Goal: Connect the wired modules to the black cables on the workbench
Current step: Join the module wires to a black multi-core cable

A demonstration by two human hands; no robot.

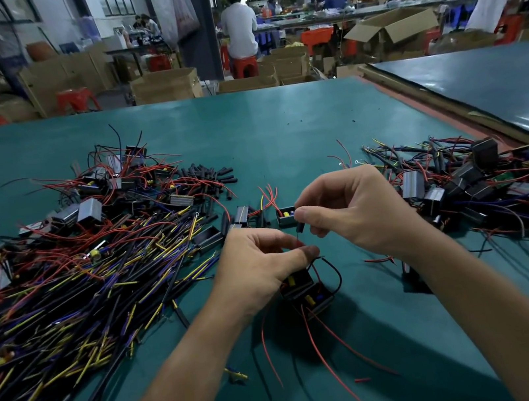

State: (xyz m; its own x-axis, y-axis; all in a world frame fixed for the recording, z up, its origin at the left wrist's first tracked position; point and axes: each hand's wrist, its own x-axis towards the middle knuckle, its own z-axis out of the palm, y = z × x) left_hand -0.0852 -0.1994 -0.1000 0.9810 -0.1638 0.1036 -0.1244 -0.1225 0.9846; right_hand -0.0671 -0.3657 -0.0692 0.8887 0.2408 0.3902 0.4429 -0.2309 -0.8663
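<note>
Presently, a module (299,284) lead was pinched by the left hand (259,267) over the desk (278,121); a black sleeve (300,227) was pinched by the right hand (358,209). Sleeving was judged underway; fine alignment was required next.

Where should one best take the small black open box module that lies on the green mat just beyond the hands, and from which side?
Probably pinch the small black open-topped module across its long walls, from above: its open face looks up, and its red wires leave the far left end.
</note>
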